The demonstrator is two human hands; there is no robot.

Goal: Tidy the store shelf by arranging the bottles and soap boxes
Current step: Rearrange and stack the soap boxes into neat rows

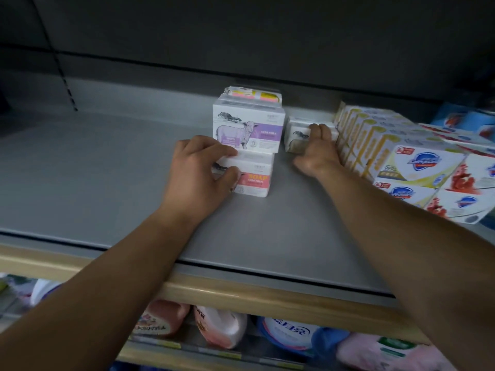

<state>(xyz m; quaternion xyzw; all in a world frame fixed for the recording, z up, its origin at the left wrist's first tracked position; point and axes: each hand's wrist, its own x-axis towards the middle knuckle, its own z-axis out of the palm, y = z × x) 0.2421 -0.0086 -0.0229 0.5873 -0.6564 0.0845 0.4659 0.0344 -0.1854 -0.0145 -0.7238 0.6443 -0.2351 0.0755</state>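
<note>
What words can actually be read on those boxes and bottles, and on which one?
"SOAP": pink-label box, bottom of the stack, gripped by the left hand.
Purple-label sheep box: print blurred.
Small box held by the right hand: unreadable.
Shield-logo boxes: blurred.
Bottles below: blurred.

Both forearms are bare from the bottom edge of the picture up to the wrists, with no sleeve showing. The left hand (197, 174) and right hand (316, 153) wear no gloves, rings, watch or bands.
</note>
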